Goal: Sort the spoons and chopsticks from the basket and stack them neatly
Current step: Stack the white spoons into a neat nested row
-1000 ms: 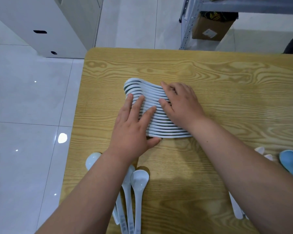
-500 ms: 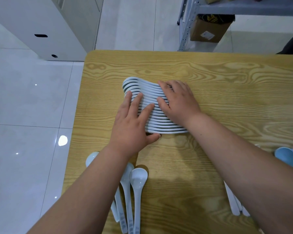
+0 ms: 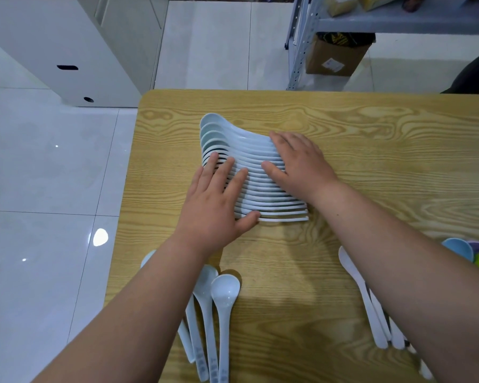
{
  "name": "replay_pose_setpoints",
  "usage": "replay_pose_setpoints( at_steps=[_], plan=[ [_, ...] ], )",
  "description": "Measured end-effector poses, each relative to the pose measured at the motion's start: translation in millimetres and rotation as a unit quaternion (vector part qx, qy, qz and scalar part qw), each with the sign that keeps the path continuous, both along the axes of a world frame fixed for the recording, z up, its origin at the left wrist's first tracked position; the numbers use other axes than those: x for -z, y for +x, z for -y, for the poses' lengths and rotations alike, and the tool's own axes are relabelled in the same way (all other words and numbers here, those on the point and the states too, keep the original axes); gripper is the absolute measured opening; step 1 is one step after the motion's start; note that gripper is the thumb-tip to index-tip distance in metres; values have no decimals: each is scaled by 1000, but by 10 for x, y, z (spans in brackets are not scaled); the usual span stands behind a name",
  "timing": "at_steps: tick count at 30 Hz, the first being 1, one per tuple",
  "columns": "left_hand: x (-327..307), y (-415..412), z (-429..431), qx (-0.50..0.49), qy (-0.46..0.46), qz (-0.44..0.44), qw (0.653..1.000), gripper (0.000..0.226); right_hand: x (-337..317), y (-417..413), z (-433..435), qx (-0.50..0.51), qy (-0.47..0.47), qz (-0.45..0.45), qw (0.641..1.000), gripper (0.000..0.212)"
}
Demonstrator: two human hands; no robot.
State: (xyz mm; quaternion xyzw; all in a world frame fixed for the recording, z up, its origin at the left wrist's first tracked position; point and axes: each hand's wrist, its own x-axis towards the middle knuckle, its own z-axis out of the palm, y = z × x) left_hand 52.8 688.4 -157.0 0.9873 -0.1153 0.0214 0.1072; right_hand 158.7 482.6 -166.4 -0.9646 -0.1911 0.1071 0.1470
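A row of several nested white spoons lies on its side on the wooden table, bowls to the left, handles to the right. My left hand rests flat on the bowl end, fingers straight, thumb against the nearest spoon. My right hand lies flat over the handle ends. Several loose white spoons lie near the front edge under my left forearm. More white spoon handles show beside my right forearm. No basket or chopsticks are in view.
Coloured spoon bowls, blue, purple and green, sit at the right edge. The table's left edge drops to a white tiled floor. A white cabinet stands at the back left, a metal shelf with a cardboard box behind the table.
Both hands stay flat on the spoon row. The nearest spoons in the row look pushed closer together, and the camera has tilted a little, showing more of the shelf.
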Motion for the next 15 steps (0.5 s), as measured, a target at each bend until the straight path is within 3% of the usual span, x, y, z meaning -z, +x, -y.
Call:
replay_pose_setpoints(
  at_steps=[4,8,10,15],
  plan=[
    [-39,3,-19,-5,-45,19,999,74,-39,-27,26,14,13,-12,1000,73],
    [-183,-19,-58,-23,-126,67,990,55,-144,-112,69,34,62,-18,997,59],
    [-297,-102,-81,-68,-178,45,981,49,-203,-215,86,34,77,-15,996,53],
    [-509,-558,-181,-97,-287,-17,953,40,-369,-871,-33,-9,184,96,978,37]
  ],
)
